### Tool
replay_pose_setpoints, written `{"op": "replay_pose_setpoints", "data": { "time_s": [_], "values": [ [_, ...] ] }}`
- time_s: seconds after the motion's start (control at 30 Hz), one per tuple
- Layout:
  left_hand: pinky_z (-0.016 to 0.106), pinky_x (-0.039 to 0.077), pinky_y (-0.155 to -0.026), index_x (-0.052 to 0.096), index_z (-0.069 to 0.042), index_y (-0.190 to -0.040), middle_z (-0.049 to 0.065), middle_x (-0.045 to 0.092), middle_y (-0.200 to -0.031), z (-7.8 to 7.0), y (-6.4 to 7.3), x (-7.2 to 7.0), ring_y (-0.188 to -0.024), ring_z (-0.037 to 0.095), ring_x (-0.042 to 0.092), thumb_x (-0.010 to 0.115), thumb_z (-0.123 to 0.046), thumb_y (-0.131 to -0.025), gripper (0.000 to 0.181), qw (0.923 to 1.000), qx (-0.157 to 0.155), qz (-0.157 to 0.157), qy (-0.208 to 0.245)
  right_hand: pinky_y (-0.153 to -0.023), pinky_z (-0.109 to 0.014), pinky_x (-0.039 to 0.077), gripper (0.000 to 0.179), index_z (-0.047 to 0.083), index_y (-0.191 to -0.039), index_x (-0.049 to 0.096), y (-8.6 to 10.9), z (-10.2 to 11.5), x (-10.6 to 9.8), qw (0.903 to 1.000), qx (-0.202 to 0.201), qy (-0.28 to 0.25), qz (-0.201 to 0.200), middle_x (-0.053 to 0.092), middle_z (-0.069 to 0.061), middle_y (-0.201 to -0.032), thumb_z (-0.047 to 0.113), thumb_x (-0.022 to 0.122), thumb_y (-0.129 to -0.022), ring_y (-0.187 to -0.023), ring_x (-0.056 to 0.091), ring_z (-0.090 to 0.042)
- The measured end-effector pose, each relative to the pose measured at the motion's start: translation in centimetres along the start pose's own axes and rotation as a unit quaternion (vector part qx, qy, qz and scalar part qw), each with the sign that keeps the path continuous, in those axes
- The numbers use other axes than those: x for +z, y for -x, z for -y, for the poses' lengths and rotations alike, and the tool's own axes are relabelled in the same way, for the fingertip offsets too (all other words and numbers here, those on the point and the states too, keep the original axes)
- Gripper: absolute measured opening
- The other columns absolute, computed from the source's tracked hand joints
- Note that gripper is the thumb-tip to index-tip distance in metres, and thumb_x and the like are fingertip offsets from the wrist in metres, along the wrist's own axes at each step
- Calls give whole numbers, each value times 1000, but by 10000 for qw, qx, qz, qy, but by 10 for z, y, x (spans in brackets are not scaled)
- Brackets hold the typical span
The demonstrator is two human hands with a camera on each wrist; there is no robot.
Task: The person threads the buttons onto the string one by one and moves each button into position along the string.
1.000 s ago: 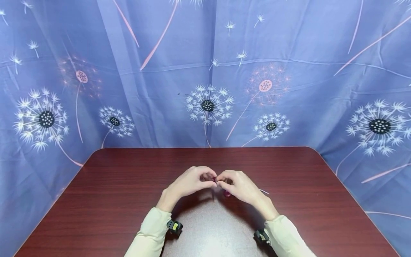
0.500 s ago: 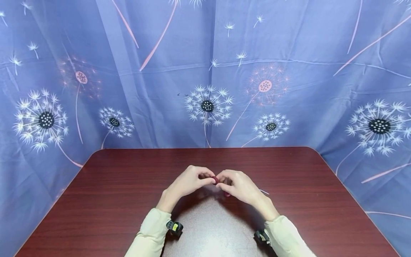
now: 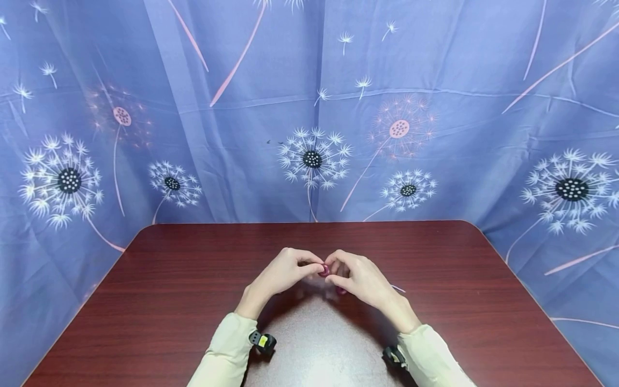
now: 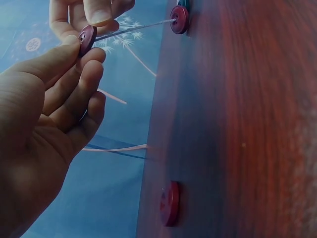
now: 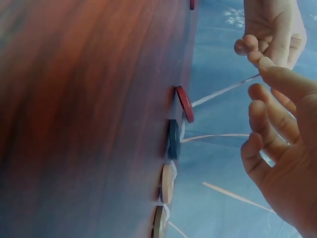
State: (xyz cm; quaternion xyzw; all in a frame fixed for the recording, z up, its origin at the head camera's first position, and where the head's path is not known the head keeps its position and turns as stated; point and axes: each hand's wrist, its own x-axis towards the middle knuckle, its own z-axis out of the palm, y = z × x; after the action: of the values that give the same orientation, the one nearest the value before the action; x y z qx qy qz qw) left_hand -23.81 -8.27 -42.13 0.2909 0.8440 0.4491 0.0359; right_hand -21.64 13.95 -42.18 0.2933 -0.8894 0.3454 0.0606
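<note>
A dark red button (image 3: 323, 270) is held up above the table, pinched between the thumb and index finger of my left hand (image 3: 282, 277). The fingertips of my right hand (image 3: 362, 279) are curled at the same button's edge, close against the left fingertips. A pale string (image 4: 133, 30) runs from this button (image 4: 87, 40) down to a second red button (image 4: 180, 20) that is threaded on it. Further along the string in the right wrist view come a dark blue button (image 5: 174, 139), a tan button (image 5: 167, 184) and a brownish button (image 5: 158, 222).
A separate red button (image 4: 170, 203) lies on the dark red wooden table (image 3: 193, 301), apart from the string. A pale string end (image 3: 398, 288) shows beyond the right hand. A blue dandelion-print curtain (image 3: 242, 161) hangs behind and beside the table.
The held button has turned from edge-on to showing its face toward the head camera. The right fingertips have spread slightly and shifted up at its edge; both arms stay in place.
</note>
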Motion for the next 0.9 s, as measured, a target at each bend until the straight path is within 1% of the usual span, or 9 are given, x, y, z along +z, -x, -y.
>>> {"op": "replay_pose_setpoints", "data": {
  "time_s": [0.17, 0.27, 0.37, 0.43, 0.5, 0.53, 0.73, 0.8, 0.9],
  "values": [
    [24, 55, -68, 78, -23, -96, -9, 76, -85, 1, 0, 0, -76, 23, 73, 71, -29, -92, 10, 9997, -195, -43, 144, -56, -20, 48, 22, 26, -105, 65, 0, 0, -1, 9999, -64, 106, -24, 65, 18, -79, 23, 77, -87, -58, 58, 6],
    [24, 54, -68, 78, -24, -93, -3, 77, -84, 2, 0, 1, -73, 24, 73, 72, -30, -91, 8, 9993, -307, -59, 194, -58, -20, 48, 21, 26, -106, 66, 0, 0, -2, 9997, -117, 192, -9, 66, 18, -79, 25, 76, -88, -59, 58, 6],
    [24, 54, -67, 77, -25, -91, -3, 76, -82, 2, 0, 0, -71, 26, 73, 72, -29, -91, 7, 9996, -238, -102, 123, -60, -20, 48, 20, 25, -106, 66, 0, 0, -2, 9997, -107, 218, 42, 66, 18, -79, 26, 75, -88, -59, 58, 6],
    [23, 53, -66, 77, -25, -90, -4, 76, -80, 3, 0, 0, -70, 25, 72, 72, -28, -91, 6, 9998, -169, -109, 34, -61, -20, 48, 20, 25, -106, 67, 0, 0, -2, 9997, -72, 233, 85, 67, 18, -79, 27, 75, -88, -59, 58, 6],
    [23, 53, -65, 76, -25, -90, -6, 75, -80, 4, 0, 0, -71, 24, 72, 71, -29, -92, 6, 9999, -117, -70, -44, -62, -20, 48, 20, 25, -107, 67, 1, 0, -2, 9996, -45, 259, 112, 66, 19, -79, 27, 75, -88, -59, 58, 6],
    [24, 53, -65, 76, -25, -90, -4, 75, -80, 5, 0, -1, -71, 24, 71, 71, -29, -92, 6, 9999, -105, -20, -50, -62, -20, 48, 20, 25, -107, 67, 1, -1, -2, 9995, -36, 276, 120, 66, 19, -79, 28, 75, -88, -60, 58, 6],
    [22, 50, -61, 74, -26, -88, -2, 72, -73, 6, 2, -4, -66, 12, 66, 72, -29, -91, 5, 9994, -113, 238, -205, -62, -20, 48, 21, 26, -107, 68, 1, -2, -2, 9994, 18, 253, 246, 64, 20, -76, 29, 76, -88, -60, 58, 5],
    [22, 49, -59, 73, -26, -86, -4, 70, -70, 7, 2, -4, -65, 11, 65, 72, -30, -91, 6, 9992, -130, 249, -281, -61, -21, 47, 21, 26, -107, 68, 2, -2, -2, 9992, 44, 251, 303, 63, 20, -74, 29, 76, -88, -60, 58, 4],
    [22, 48, -58, 72, -27, -85, -2, 70, -69, 8, 2, -5, -65, 14, 66, 72, -33, -90, 8, 9991, -152, 249, -316, -60, -21, 47, 22, 27, -108, 69, 2, -3, -2, 9989, 85, 273, 379, 61, 21, -71, 30, 76, -88, -59, 58, 3]
  ]
}}
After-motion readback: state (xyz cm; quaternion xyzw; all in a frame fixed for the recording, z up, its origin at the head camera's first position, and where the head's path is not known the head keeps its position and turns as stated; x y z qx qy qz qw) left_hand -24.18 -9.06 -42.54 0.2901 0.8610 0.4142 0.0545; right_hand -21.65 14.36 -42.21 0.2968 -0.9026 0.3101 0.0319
